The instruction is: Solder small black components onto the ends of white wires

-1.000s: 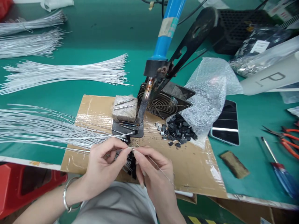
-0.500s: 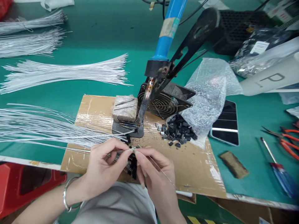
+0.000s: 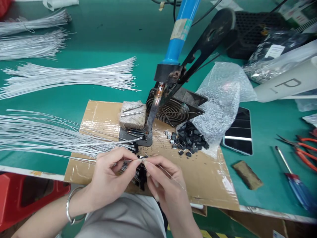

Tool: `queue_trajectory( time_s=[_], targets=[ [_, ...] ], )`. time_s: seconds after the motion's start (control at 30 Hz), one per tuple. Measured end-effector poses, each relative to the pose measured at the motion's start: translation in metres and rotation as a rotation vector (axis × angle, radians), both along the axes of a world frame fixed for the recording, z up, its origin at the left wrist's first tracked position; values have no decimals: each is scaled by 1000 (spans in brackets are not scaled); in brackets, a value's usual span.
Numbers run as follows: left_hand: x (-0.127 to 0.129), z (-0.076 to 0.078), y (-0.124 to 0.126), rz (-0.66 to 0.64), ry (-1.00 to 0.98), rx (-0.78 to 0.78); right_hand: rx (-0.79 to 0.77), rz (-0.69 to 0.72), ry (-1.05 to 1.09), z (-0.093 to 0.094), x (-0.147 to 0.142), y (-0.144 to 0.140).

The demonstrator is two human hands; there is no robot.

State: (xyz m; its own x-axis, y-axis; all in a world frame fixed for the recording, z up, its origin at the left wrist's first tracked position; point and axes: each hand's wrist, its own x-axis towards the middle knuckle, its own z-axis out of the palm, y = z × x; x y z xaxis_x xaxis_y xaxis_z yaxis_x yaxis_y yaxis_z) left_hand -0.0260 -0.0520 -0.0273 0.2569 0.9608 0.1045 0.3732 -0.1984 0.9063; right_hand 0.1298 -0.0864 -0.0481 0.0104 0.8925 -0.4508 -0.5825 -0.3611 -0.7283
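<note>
My left hand [image 3: 112, 178] is closed in a pinch, thumb against forefinger, on a thin wire that shows as a short line behind the thumb. Its fingertips meet those of my right hand [image 3: 164, 181], also pinched. A thin silvery wire [image 3: 170, 175] slants across the right hand's fingers. What sits right between the fingertips is too small to make out. Just under the hands lie black-tipped wire ends [image 3: 141, 180], partly covered by the fingers. A bundle of loose white wires [image 3: 54, 135] runs in from the left. Above the hands, a blue-handled soldering iron [image 3: 155, 109] points down in its stand.
A cardboard sheet [image 3: 205, 185] covers the green bench. Behind the hands are a pale block [image 3: 132, 120], a small fan [image 3: 170, 110] and a heap of small black pieces [image 3: 192, 137]. To the right lie a phone [image 3: 239, 132], a brown sponge [image 3: 247, 174], a screwdriver [image 3: 297, 185] and orange-handled pliers [image 3: 307, 155].
My right hand has shifted slightly, its lower fingers moving a little right and its wrist lower right. The left hand stays nearly where it was, and both pinches hold.
</note>
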Motion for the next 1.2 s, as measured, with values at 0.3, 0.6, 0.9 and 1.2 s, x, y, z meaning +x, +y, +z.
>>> queue_trajectory(
  time_s=[0.3, 0.6, 0.9, 1.2],
  targets=[
    [0, -2, -1, 18, 14, 23, 21, -17, -38, -8, -2, -7],
    [0, 0, 0, -17, 39, 26, -69, 16, 27, -1, 2, 2],
    [0, 1, 2, -16, 2, -43, -74, 41, 18, -3, 3, 0],
    [0, -6, -4, 24, -63, -161, -26, -21, 31, -5, -2, -3]
  ],
)
